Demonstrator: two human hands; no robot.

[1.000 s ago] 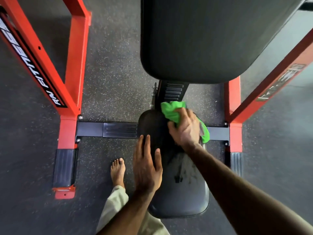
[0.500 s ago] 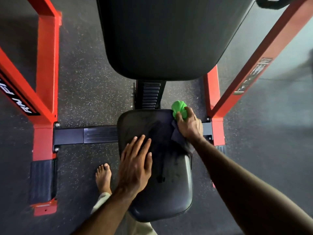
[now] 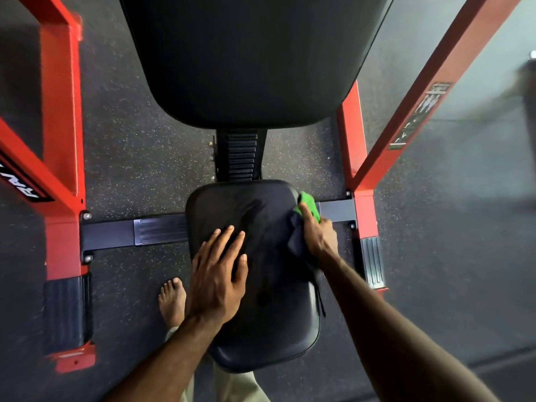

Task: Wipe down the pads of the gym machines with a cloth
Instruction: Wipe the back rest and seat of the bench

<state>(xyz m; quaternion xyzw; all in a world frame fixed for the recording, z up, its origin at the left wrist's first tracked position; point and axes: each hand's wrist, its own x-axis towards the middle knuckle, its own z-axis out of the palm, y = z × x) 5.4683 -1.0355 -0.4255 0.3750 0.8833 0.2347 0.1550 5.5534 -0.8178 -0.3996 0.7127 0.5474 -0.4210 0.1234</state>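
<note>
- Seat pad [image 3: 278, 329]: black, glossy, smeared; lies flat below the back pad [image 3: 249, 53].
- Cloth [image 3: 309, 205]: green, bunched at my seat pad's far right edge.

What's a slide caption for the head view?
Right hand wipes seat pad's edge with green cloth; left hand rests flat.

A dark rubber floor flecked with pale specks [image 3: 139, 146] is seen throughout. Red painted steel frame posts [image 3: 59, 117] are bolted at nine o'clock, and a slanted red steel beam [image 3: 429, 91] at two o'clock. A dark flat steel crossbar [image 3: 130, 232] is laid between them. Soft daylight is reflected off the floor at three o'clock.
</note>
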